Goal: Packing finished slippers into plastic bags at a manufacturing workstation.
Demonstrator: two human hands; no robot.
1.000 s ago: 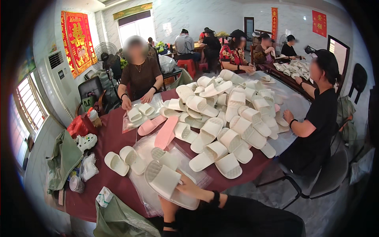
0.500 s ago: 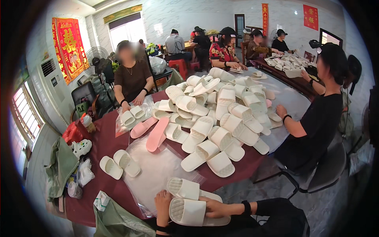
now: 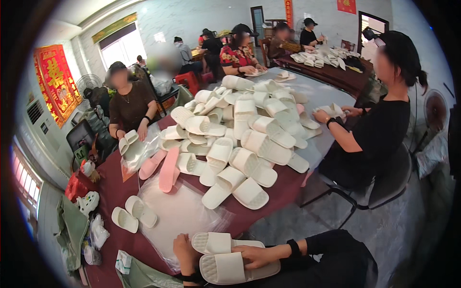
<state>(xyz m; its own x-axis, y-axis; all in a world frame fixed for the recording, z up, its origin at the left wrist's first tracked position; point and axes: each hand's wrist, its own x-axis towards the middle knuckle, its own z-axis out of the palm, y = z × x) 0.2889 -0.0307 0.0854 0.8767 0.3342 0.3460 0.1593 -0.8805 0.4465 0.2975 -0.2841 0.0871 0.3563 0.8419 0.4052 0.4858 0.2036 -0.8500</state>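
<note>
Pale veined walls (image 3: 211,17) rise beyond the maroon-covered table (image 3: 114,188). Light whitens a barred window (image 3: 26,178) left of it and another window (image 3: 120,49) behind it; right of it, a grey chair (image 3: 391,176) stands on grey marbled floor (image 3: 293,230).

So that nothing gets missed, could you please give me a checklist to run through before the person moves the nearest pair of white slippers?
1. Nearest white slippers side by side, toes the same way: ok.
2. Right hand on the slippers: ok.
3. Left hand gripping them: cannot tell; it is beside the toe ends.
4. Middle of the clear plastic on the table uncovered: ok.
5. Undersides of the slippers clean: cannot tell; they face away from the camera.
</note>
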